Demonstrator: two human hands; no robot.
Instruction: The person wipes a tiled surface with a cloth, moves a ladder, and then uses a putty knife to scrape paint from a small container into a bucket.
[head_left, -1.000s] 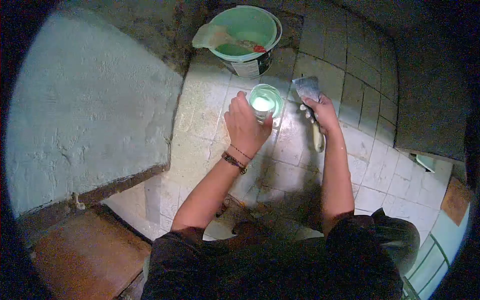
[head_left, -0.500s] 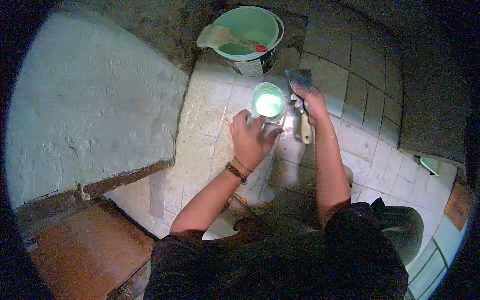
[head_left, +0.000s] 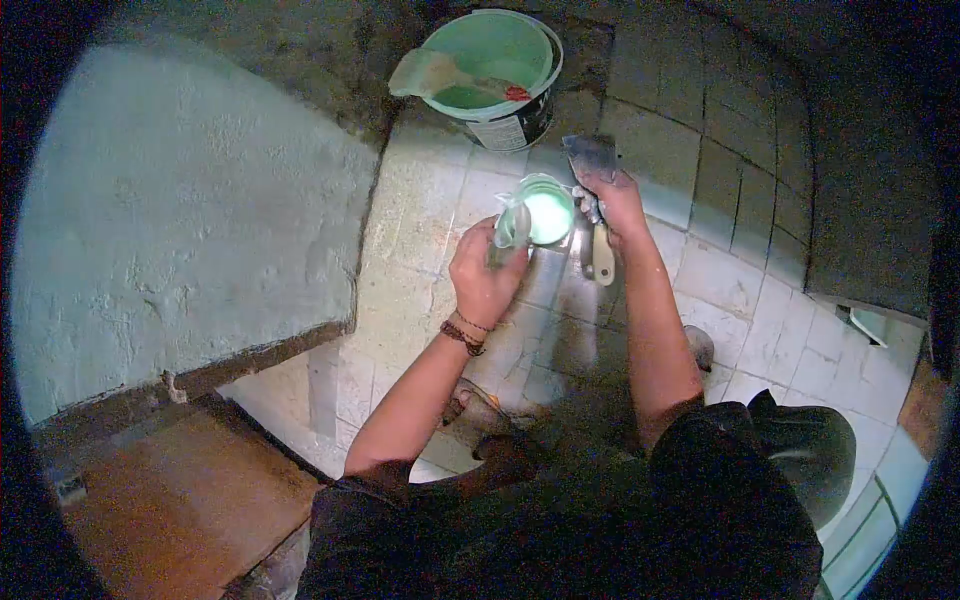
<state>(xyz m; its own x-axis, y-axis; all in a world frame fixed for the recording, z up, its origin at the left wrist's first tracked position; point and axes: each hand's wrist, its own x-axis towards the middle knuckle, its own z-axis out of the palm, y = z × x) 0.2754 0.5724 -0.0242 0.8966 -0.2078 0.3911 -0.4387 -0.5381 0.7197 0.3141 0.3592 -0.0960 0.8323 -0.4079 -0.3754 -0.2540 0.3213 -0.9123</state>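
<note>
My left hand (head_left: 484,274) has its fingers closed around a small translucent, greenish piece (head_left: 514,228) with a rounded edge, at the left rim of a small round tub (head_left: 550,215). Glare whitens the inside of the tub, so its contents are hard to make out. To the right of the tub, my right hand (head_left: 615,208) grips a putty knife, its wide metal blade (head_left: 590,155) pointing away from me. The pale handle (head_left: 602,258) sticks out below that hand. Whitish smears show on the right fingers.
Beyond the tub stands a dark bucket (head_left: 510,130) with a pale green inside. A wide, pale spatula-like tool (head_left: 425,74) lies across its rim. A rough painted wall (head_left: 200,220) rises at left, above a brown board (head_left: 190,490). White tiles (head_left: 710,285) cover the floor.
My left hand has drawn slightly left and turned, and the translucent piece now stands raised in its fingers beside the tub. My right hand has shifted a little left with the putty knife.
</note>
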